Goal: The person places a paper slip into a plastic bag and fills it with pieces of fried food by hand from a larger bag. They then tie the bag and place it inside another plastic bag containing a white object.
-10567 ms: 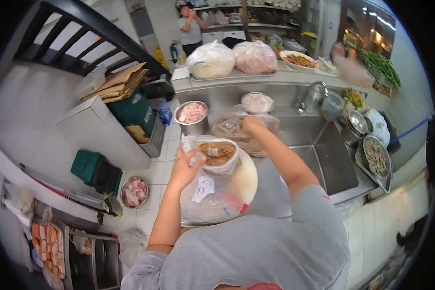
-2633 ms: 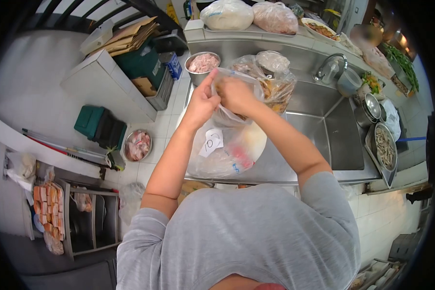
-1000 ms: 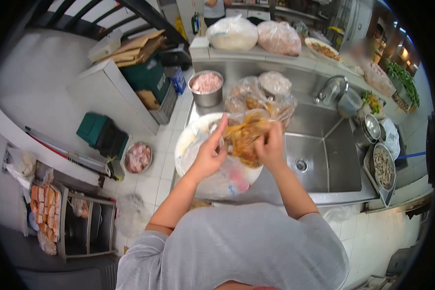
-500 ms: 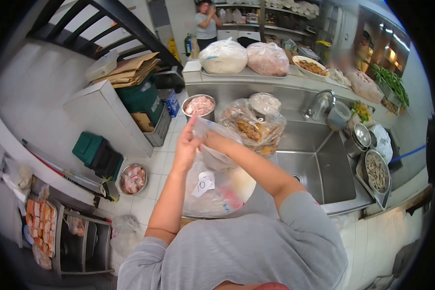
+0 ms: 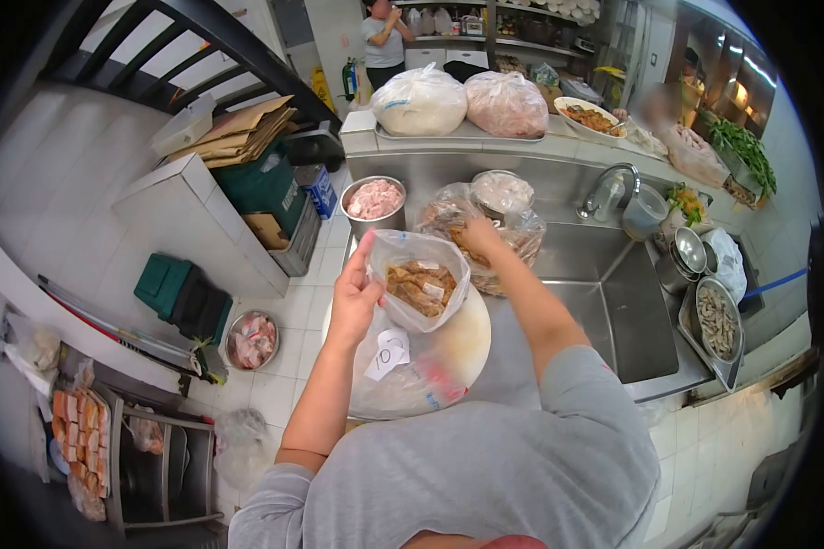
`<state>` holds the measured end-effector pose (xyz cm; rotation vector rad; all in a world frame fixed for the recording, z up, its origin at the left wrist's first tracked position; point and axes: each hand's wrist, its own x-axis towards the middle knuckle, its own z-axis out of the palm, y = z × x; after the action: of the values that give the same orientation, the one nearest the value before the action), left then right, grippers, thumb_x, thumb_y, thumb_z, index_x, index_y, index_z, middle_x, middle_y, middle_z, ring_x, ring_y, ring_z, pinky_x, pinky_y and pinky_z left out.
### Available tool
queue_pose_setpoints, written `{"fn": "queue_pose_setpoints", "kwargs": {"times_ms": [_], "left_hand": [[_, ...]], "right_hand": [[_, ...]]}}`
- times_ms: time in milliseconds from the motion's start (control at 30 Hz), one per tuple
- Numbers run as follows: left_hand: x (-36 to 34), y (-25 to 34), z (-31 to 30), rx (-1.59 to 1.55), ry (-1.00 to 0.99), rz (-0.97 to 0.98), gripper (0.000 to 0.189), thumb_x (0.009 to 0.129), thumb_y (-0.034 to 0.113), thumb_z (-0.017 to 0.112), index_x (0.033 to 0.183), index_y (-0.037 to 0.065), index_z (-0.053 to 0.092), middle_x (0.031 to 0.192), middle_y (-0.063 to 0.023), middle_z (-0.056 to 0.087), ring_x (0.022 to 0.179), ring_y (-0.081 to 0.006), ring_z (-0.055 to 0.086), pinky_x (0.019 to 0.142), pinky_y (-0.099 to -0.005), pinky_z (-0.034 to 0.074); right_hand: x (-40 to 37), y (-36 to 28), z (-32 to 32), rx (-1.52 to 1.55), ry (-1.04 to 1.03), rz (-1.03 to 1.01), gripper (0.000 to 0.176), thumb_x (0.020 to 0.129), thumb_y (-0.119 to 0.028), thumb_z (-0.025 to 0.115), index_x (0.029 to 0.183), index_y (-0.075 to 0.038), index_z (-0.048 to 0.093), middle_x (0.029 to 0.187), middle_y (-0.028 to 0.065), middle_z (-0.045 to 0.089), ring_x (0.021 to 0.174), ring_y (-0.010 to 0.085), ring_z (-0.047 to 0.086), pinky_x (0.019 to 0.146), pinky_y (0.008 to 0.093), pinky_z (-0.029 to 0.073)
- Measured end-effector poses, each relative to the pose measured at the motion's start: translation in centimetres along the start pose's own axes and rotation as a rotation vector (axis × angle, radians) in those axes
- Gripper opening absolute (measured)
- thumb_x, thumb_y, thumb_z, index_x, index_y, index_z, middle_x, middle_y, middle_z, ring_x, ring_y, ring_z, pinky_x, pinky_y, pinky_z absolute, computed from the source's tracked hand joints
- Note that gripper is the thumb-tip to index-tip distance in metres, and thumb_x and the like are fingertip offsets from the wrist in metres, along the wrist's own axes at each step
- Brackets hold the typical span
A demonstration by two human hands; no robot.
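My left hand [image 5: 355, 291] pinches the rim of a clear plastic bag [image 5: 389, 311], thumb inside and index finger stretched along the edge. Brown marinated meat [image 5: 421, 285] with pale pieces lies in this bag, whose mouth faces me. Beyond it, my right hand [image 5: 479, 238] reaches into a larger clear bag [image 5: 522, 233] of similar brown meat; its fingertips are hidden. Under the smaller bag is a round white board [image 5: 476, 343], partly covered by flat plastic bags [image 5: 412, 384]. A paper slip [image 5: 388, 354] marked with handwriting that looks like "10" lies on them.
A metal pot of pink minced meat [image 5: 375, 199] stands at the back left, and a covered bowl [image 5: 502, 192] behind the large bag. The sink [image 5: 613, 320] is at the right. Two full bags [image 5: 419, 102] sit on the ledge. Another person [image 5: 386, 41] stands in the background.
My right hand has left the smaller bag and moved right and away into the larger one. The smaller bag's mouth has tilted toward me, showing the meat inside. My left hand keeps its hold.
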<state>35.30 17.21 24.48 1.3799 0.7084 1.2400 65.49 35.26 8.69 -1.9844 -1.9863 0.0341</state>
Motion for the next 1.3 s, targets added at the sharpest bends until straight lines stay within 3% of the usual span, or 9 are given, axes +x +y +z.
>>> {"fn": "queue_pose_setpoints", "kwargs": {"times_ms": [100,200,400,500,600,700,900,1000,1300], "left_hand": [[-0.2,-0.2,-0.5,0.000,0.020,-0.003,0.073,0.074,-0.013,0.042,0.143,0.006,0.029,0.146,-0.0069,0.033,0.066,-0.0021,0.045,0.055,-0.0190,0.043],[-0.6,-0.1,-0.6,0.018,0.023,0.003,0.071,0.075,-0.012,0.042,0.143,0.005,0.030,0.145,-0.0067,0.035,0.065,-0.0024,0.045,0.055,-0.0190,0.043],[-1.4,-0.2,-1.1,0.107,-0.041,-0.195,0.067,0.074,-0.008,0.047,0.139,0.000,0.034,0.138,-0.0074,0.043,0.066,-0.0032,0.047,0.055,-0.0196,0.042],[-1.9,0.4,-0.6,0.026,-0.037,-0.179,0.066,0.074,-0.011,0.044,0.139,0.001,0.036,0.118,-0.0062,0.055,0.058,-0.0046,0.045,0.052,-0.0203,0.040],[-1.2,0.6,-0.1,0.003,0.002,-0.138,0.066,0.073,-0.011,0.044,0.138,-0.001,0.036,0.120,-0.0068,0.055,0.059,-0.0054,0.046,0.052,-0.0214,0.040],[1.0,0.2,0.0,0.013,0.002,-0.162,0.068,0.072,-0.012,0.044,0.139,-0.001,0.034,0.123,-0.0080,0.054,0.058,-0.0066,0.046,0.052,-0.0218,0.040],[4.0,0.6,-0.2,-0.019,-0.026,-0.104,0.066,0.070,-0.009,0.046,0.135,-0.004,0.039,0.131,-0.0111,0.050,0.055,-0.0059,0.047,0.049,-0.0197,0.039],[4.2,0.2,-1.2,-0.067,-0.019,-0.129,0.065,0.070,-0.009,0.046,0.134,-0.005,0.038,0.131,-0.0103,0.049,0.054,-0.0063,0.047,0.049,-0.0201,0.039],[3.5,0.2,-2.1,-0.185,0.081,-0.091,0.063,0.071,-0.008,0.044,0.133,-0.006,0.038,0.135,-0.0137,0.045,0.053,-0.0074,0.045,0.048,-0.0202,0.037]], "right_hand": [[-3.4,-2.8,-2.3,0.103,0.006,0.191,0.046,0.082,-0.035,0.060,0.115,-0.004,0.056,0.113,0.0210,0.057,0.113,0.0326,0.051,0.092,0.0481,0.041],[-4.7,-4.8,-3.1,-0.099,-0.049,0.235,0.053,0.082,-0.033,0.059,0.126,-0.006,0.047,0.120,0.0213,0.053,0.118,0.0346,0.045,0.095,0.0497,0.038],[-5.1,-2.6,0.5,0.088,0.119,0.246,0.050,0.082,-0.021,0.059,0.126,-0.005,0.044,0.118,0.0187,0.055,0.105,0.0346,0.055,0.089,0.0436,0.045],[-7.3,-2.6,-3.4,0.622,0.217,0.491,0.055,0.079,-0.023,0.064,0.126,-0.003,0.045,0.116,0.0167,0.057,0.109,0.0311,0.055,0.092,0.0424,0.044],[-9.2,-4.5,-7.9,1.577,0.434,0.328,0.054,0.078,0.000,0.062,0.128,-0.003,0.040,0.117,0.0122,0.056,0.101,0.0248,0.058,0.086,0.0352,0.048],[-12.3,-10.2,-15.3,2.058,0.359,-0.037,0.058,0.079,0.001,0.062,0.131,-0.003,0.037,0.116,0.0097,0.056,0.102,0.0215,0.057,0.086,0.0322,0.048],[-12.5,-15.0,-14.2,1.666,-0.189,-0.189,0.054,0.078,0.000,0.057,0.129,0.000,0.040,0.114,0.0155,0.058,0.105,0.0239,0.058,0.087,0.0326,0.047],[-10.7,-14.6,-12.5,0.583,-0.215,-0.202,0.047,0.079,-0.009,0.057,0.124,0.001,0.046,0.113,0.0225,0.059,0.105,0.0285,0.058,0.090,0.0358,0.045],[-5.9,-14.6,-11.1,0.181,-0.219,-0.377,0.024,0.079,-0.014,0.053,0.094,0.001,0.064,0.088,0.0205,0.066,0.087,0.0367,0.063,0.079,0.0433,0.048]]}}
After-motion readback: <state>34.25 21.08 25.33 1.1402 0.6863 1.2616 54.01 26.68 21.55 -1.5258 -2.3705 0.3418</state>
